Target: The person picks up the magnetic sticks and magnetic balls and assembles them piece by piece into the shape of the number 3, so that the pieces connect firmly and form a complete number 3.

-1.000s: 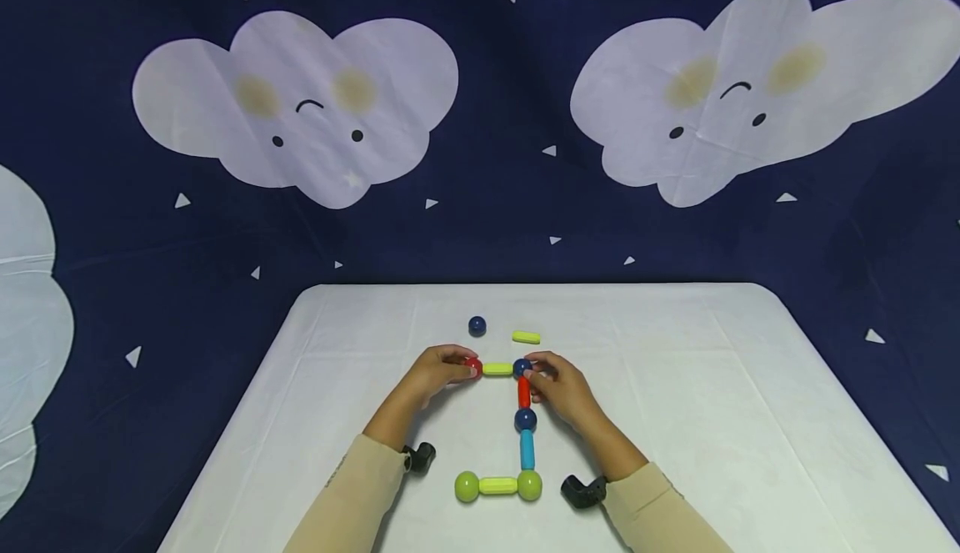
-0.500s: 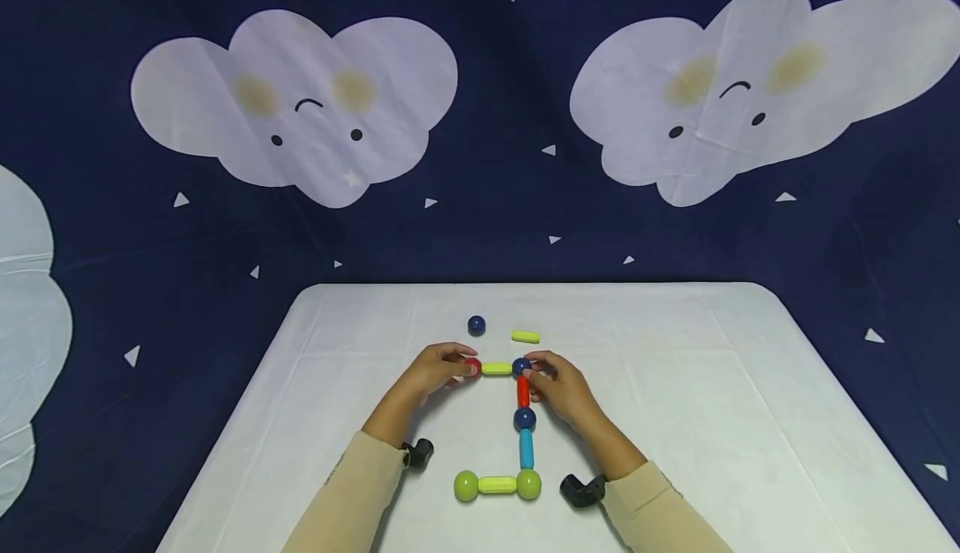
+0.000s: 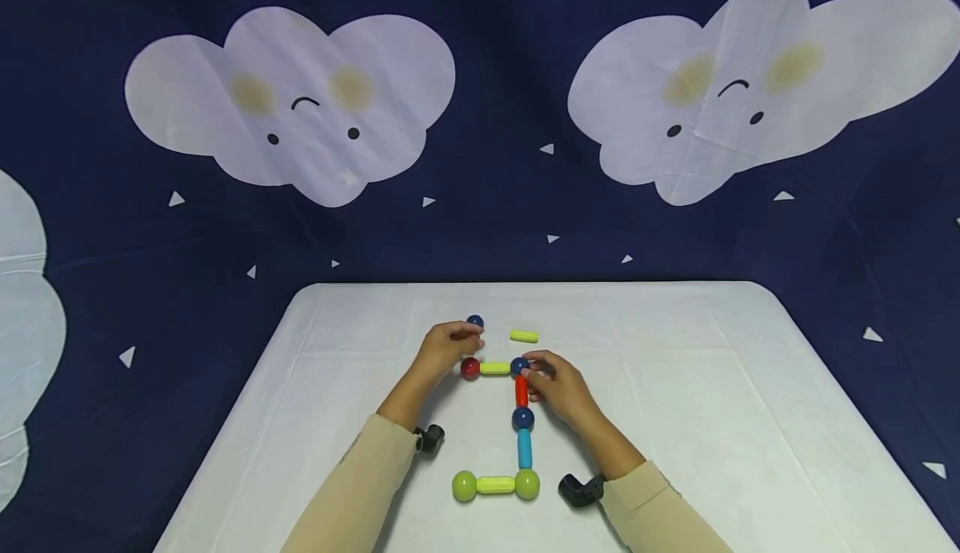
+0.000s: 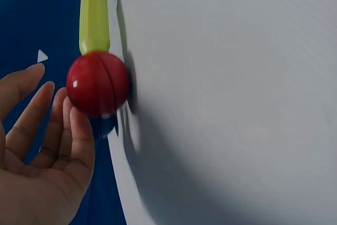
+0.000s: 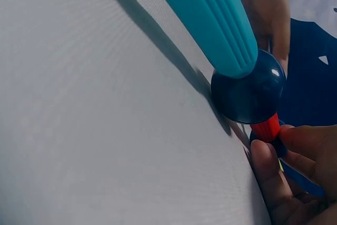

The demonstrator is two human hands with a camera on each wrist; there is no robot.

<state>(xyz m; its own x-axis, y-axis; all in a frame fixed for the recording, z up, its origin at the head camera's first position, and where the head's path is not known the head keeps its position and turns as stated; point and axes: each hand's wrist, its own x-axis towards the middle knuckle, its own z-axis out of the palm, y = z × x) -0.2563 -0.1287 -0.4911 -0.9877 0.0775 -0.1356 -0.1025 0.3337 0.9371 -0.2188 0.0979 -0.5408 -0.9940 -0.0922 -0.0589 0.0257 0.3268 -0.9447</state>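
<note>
Balls and rods lie joined in a chain on the white table. At its far left end is a red ball (image 3: 470,369), with a yellow-green rod (image 3: 494,368) leading to a corner blue ball (image 3: 519,366). My right hand (image 3: 561,388) pinches that corner ball between thumb and fingers. From there run a red rod (image 3: 521,392), another blue ball (image 3: 522,419) and a light blue rod (image 3: 524,449). My left hand (image 3: 444,349) is off the red ball, fingers apart and holding nothing, close to a loose blue ball (image 3: 475,320) that it partly covers.
At the near end, two green balls (image 3: 464,486) are joined by a second yellow-green rod (image 3: 496,485). One loose yellow-green rod (image 3: 524,336) lies behind the chain. The white table (image 3: 675,369) ends at a dark blue cloud-patterned backdrop (image 3: 510,228).
My left hand has let go of the red ball and moved up and slightly right, toward the loose blue ball. The right hand keeps its hold on the corner ball.
</note>
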